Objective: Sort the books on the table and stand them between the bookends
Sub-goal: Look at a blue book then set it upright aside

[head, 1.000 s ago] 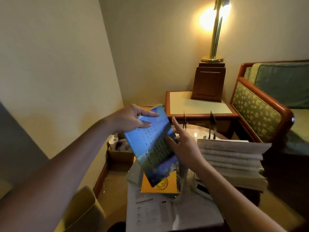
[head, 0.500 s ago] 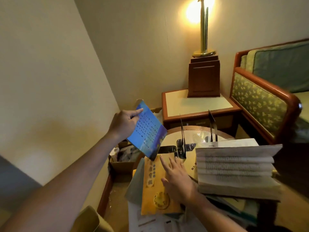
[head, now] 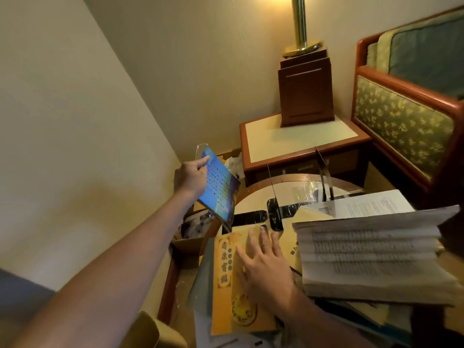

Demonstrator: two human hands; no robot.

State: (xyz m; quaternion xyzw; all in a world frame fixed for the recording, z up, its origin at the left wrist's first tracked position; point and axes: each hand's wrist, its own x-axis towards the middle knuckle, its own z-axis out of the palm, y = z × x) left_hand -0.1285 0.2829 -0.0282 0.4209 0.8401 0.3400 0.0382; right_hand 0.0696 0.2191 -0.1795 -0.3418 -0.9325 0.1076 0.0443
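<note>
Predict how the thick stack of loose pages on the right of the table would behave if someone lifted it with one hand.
The stack of pages is thick, so it is probably heavy for one hand. Its layers already sag and fan apart unevenly, so it would likely flop and shed sheets. It also overhangs the books beneath, so a careless push might tip it.

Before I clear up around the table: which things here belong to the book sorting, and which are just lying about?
Job: blue book in left hand; yellow book under right hand; book stack; bookends.
Lying about: lamp, side table, armchair, cardboard box.
</note>
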